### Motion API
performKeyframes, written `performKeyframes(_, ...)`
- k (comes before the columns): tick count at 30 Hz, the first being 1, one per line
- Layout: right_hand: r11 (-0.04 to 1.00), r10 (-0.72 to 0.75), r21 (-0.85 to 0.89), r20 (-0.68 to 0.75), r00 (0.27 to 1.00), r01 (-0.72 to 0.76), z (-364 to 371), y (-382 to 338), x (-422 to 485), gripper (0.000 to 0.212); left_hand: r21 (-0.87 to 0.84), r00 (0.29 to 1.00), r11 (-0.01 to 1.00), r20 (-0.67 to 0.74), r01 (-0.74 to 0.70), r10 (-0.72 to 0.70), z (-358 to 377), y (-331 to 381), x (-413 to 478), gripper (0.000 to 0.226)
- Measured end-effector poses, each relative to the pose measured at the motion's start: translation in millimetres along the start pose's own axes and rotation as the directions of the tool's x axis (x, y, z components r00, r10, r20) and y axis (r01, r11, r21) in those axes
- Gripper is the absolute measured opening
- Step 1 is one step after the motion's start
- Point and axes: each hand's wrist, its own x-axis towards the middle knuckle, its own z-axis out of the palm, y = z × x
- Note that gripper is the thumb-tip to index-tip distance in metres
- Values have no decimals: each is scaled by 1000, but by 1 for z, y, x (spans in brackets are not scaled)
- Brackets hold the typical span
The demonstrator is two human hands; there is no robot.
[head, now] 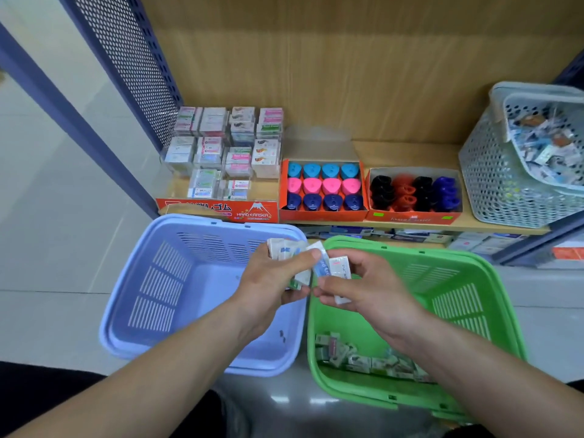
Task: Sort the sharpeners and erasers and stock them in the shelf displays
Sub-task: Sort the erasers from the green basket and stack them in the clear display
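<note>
- the left hand (268, 279) is gripping a fanned bundle of wrapped erasers (281, 248) at the centre of the view, with its fingers curled around them and its thumb pressing on top.
- the right hand (373, 289) is pinching a few more small erasers (339, 267), which are touching the bundle at its 3 o'clock side.
- both handfuls are hovering over the seam where the lavender basket (126, 311) at 8 o'clock is meeting the green basket (493, 279) at 4 o'clock.
- the wrappers are looking glossy and slick, and the blocks are small and flat-sided, so one is probably at risk of sliding out during this hand-to-hand pass.
- a slipped piece would likely be landing in the wrong basket or on the smooth floor between them.
- the bundle is sitting unevenly, so squeezing it harder could be pushing a middle piece out.
- loose erasers (357, 358) are lying jumbled in the green basket at 5 o'clock.
- on the shelf at 11 o'clock, the eraser display (221, 147) is showing stacked boxy packs.
- at 12 to 1 o'clock, rounded hard-plastic sharpeners (322, 188) are sitting in orange card trays.
- the grey perforated basket (493, 178) at 2 o'clock is holding a tilted inner basket of packets, and a knock could be spilling it.
</note>
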Motion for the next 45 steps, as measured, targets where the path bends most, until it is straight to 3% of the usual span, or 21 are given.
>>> performKeyframes(3,1000,-3,6,7,1000,3,-4,1,6,28,5,1000,1000,17,18,-18,6,-2,7,51)
performKeyframes(10,1000,-9,12,28,1000,9,-13,6,22,24,38,1000,999,20,15,-16,10,2,22,21)
performKeyframes(15,959,105,253,99,990,-127,-20,2,29,24,35,1000,999,-10,-5,6,5,5,31,15)
performKeyframes(28,999,-12,-33,70,997,14,-24,-4,31,16,57,1000,998,3,-12,12,-5,8,31,30)
performKeyframes(32,979,-53,-195,50,997,62,-21,-7,31,13,48,999,998,2,-46,46,-8,13,26,30)
performKeyframes(39,998,-56,2,82,995,56,-12,-19,21,17,31,992,993,-43,-115,116,-24,26,12,17)
performKeyframes(45,996,-72,58,53,996,68,5,-24,15,16,78,979,984,-117,-158,166,-47,45,-2,25)
